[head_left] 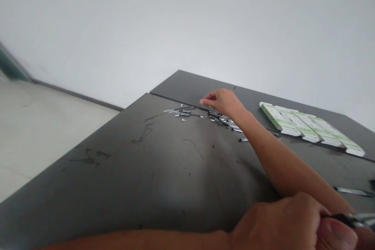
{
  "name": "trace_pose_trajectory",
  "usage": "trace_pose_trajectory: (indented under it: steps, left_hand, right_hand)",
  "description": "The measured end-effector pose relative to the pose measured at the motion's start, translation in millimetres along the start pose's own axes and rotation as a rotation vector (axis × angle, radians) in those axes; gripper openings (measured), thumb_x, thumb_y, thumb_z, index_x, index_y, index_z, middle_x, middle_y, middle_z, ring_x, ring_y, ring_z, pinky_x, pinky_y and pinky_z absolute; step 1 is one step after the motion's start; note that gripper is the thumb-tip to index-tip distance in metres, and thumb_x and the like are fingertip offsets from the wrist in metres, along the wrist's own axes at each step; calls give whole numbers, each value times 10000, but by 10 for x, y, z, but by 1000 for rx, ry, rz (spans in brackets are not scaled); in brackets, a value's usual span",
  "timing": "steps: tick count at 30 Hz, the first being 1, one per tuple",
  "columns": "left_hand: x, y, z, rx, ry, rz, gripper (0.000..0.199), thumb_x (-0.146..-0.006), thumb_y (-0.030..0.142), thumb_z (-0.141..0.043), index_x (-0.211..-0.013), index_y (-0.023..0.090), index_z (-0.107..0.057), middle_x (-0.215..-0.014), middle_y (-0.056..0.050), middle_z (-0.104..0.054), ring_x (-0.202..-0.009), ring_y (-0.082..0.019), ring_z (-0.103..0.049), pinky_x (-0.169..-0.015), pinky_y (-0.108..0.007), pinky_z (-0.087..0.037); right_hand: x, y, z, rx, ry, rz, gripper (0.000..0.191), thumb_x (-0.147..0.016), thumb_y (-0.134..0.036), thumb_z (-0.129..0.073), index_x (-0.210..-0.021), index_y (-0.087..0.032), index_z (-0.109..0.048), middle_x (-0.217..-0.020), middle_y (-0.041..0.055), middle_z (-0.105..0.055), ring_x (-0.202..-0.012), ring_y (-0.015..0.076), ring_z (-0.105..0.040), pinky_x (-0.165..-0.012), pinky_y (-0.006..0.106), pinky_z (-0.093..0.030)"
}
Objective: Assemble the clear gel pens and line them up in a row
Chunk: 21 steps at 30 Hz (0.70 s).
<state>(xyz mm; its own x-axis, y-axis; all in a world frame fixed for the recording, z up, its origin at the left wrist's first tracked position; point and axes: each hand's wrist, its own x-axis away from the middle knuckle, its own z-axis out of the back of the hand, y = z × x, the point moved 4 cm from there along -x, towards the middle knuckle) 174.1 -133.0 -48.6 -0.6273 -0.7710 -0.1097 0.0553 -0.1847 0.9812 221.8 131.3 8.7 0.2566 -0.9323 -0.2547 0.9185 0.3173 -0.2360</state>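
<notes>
1. The right fingers were slightly curled and partly open, with nothing visibly held. The right hand hovered just above the scattered rods.
2. The left hand was curled closed around one black-and-silver rod, at the lower right of view.
3. Pen-like metal rods lay in two loose clusters on the table, too small to count exactly. One lone rod sat just beyond them, and one longer rod lay off right.
4. Four white-and-green cartons stood in a row, side by side; contents could not be seen.
5. The dark grey table had two tops meeting at a seam.
</notes>
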Motion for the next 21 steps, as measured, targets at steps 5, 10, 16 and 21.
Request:
trace_pose_trajectory:
  steps: [5,10,16,21]
  left_hand:
    - [-22,85,99,22,-100,-150,420,-1131,551,-384,-1170,220,-638,-896,-61,-702,-775,-227,-668,-629,-332,-422]
    - [-24,104,133,91,-79,-233,348,-1174,461,-345,-1046,208,-547,-736,40,-475,-644,-141,-487,-622,-293,-353]
    - [17,18,60,242,-116,-172,378,-1182,492,-353,-998,210,-523,-643,82,-417,-546,-107,-393,-587,-275,-335]
    - [34,-60,28,194,-108,-5,391,-1179,519,-378,-1045,216,-585,-576,98,-426,-491,-96,-402,-551,-257,-343]
  right_hand:
    - [536,72,476,-217,143,-37,447,-988,-596,-685,-1171,-211,-820,-912,51,-815,-764,174,-658,-700,308,-459]
    - [1762,352,738,-773,132,-229,565,-985,-594,-705,-1479,-320,-695,-1008,38,-747,-775,158,-594,-687,299,-490]
    - [2741,461,625,-1228,232,-584,394,-832,-560,-878,-1151,-330,-848,-956,28,-739,-581,92,-401,-503,234,-378]
    - [2805,463,618,-1398,249,-559,290,-800,-508,-920,-1001,-309,-857,-915,4,-758,-513,59,-210,-441,238,-176]
